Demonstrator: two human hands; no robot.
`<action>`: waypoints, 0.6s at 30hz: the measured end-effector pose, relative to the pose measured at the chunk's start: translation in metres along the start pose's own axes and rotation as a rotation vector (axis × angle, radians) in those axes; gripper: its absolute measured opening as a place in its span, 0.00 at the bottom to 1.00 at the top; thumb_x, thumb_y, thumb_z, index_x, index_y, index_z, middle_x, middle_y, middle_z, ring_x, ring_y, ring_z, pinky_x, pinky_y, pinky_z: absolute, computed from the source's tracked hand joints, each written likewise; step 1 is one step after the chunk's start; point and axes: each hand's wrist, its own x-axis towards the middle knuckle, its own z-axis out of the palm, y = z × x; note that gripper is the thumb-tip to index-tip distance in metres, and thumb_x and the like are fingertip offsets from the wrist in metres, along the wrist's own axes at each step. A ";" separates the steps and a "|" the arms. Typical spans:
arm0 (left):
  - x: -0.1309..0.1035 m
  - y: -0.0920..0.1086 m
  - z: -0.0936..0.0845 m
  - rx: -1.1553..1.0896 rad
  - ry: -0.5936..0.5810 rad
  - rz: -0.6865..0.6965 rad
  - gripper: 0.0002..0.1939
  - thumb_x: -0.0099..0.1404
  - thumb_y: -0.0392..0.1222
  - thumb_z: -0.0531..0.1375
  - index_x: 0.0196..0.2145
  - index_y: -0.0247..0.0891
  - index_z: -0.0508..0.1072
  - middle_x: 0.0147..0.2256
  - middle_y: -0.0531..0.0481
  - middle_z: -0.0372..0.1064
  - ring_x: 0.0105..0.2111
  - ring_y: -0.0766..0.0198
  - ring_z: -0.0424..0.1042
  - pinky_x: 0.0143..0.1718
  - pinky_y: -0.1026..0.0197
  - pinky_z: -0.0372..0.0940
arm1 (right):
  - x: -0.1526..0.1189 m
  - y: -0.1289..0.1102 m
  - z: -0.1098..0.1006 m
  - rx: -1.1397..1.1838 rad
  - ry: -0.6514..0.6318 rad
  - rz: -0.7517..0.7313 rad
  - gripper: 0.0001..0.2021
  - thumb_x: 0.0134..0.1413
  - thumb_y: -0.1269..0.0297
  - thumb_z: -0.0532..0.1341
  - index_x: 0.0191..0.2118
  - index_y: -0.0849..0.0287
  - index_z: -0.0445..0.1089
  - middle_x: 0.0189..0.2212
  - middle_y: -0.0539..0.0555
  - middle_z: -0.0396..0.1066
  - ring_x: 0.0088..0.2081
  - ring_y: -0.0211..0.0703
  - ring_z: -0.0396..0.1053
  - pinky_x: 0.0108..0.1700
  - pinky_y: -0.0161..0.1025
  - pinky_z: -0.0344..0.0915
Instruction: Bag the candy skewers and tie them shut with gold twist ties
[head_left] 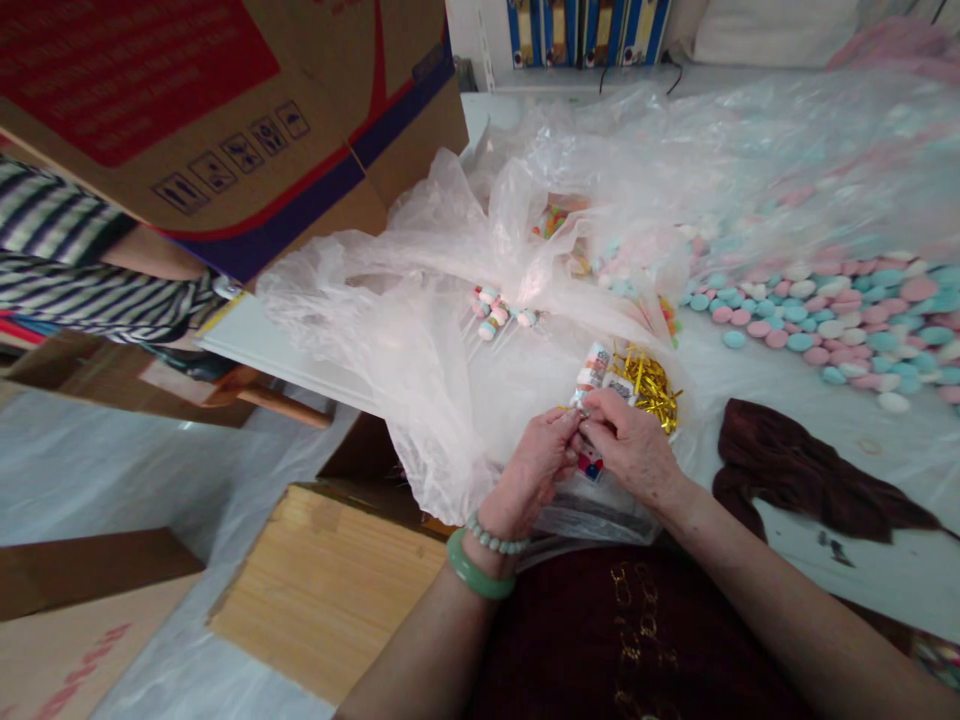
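My left hand, with a green bangle and a beaded bracelet at the wrist, is closed in a pinch. My right hand pinches at the same spot, fingertips touching the left ones. Between them is the gathered part of a small clear packet with pale pink and white sweets inside. A bit of gold tie shows at the left fingertips; which hand grips it is hidden. Just beyond the right hand lies a heap of gold twist ties. Several candy sticks rest on the plastic farther back.
A large printed carton stands at the left, with a person's striped sleeve behind it. Many pink, blue and white sweets spread under clear sheeting at the right. A dark cloth lies nearer. A wooden stool is below.
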 end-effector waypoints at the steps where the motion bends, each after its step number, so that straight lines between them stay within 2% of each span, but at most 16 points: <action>1: 0.001 -0.001 0.000 -0.006 0.016 0.003 0.17 0.61 0.52 0.59 0.24 0.38 0.60 0.17 0.60 0.49 0.14 0.75 0.46 0.15 0.68 0.40 | -0.001 0.001 0.002 0.060 0.016 0.057 0.05 0.54 0.65 0.57 0.35 0.55 0.70 0.24 0.47 0.69 0.27 0.39 0.66 0.31 0.35 0.58; 4: 0.003 -0.005 0.001 0.002 0.044 0.017 0.17 0.61 0.51 0.59 0.24 0.38 0.60 0.17 0.61 0.49 0.14 0.75 0.46 0.15 0.68 0.41 | -0.001 0.004 0.006 0.233 0.024 0.201 0.05 0.51 0.64 0.58 0.27 0.56 0.66 0.19 0.45 0.64 0.23 0.37 0.62 0.28 0.34 0.56; 6: 0.004 -0.007 0.002 0.015 0.042 0.040 0.17 0.61 0.51 0.59 0.24 0.38 0.60 0.17 0.60 0.50 0.14 0.75 0.47 0.15 0.68 0.43 | 0.001 0.005 0.007 0.302 0.026 0.230 0.07 0.49 0.65 0.59 0.23 0.56 0.65 0.18 0.45 0.63 0.22 0.37 0.60 0.27 0.33 0.55; 10: 0.006 -0.010 0.006 0.023 0.045 0.068 0.16 0.62 0.51 0.58 0.25 0.37 0.62 0.17 0.60 0.51 0.15 0.75 0.48 0.17 0.68 0.49 | 0.006 0.004 0.008 0.312 0.063 0.218 0.07 0.47 0.65 0.59 0.21 0.56 0.65 0.18 0.45 0.63 0.23 0.36 0.60 0.26 0.33 0.55; 13: 0.008 -0.012 0.007 0.043 0.103 0.078 0.15 0.62 0.51 0.58 0.25 0.37 0.63 0.17 0.59 0.53 0.16 0.74 0.50 0.18 0.68 0.50 | 0.008 0.005 0.009 0.483 0.056 0.362 0.06 0.43 0.65 0.62 0.22 0.57 0.64 0.16 0.44 0.62 0.20 0.35 0.59 0.23 0.32 0.55; 16: 0.004 -0.011 0.002 0.070 0.065 0.098 0.18 0.59 0.54 0.60 0.24 0.36 0.65 0.17 0.58 0.55 0.16 0.74 0.50 0.17 0.68 0.46 | 0.006 0.007 0.005 0.810 -0.044 0.489 0.07 0.39 0.66 0.64 0.27 0.57 0.65 0.16 0.42 0.62 0.17 0.33 0.57 0.20 0.31 0.52; 18: -0.003 -0.007 -0.003 0.112 -0.034 0.077 0.21 0.56 0.57 0.62 0.22 0.34 0.67 0.17 0.57 0.55 0.16 0.74 0.49 0.16 0.68 0.43 | 0.002 0.004 -0.004 0.905 -0.191 0.427 0.08 0.40 0.67 0.64 0.32 0.58 0.69 0.18 0.44 0.65 0.17 0.33 0.57 0.19 0.30 0.52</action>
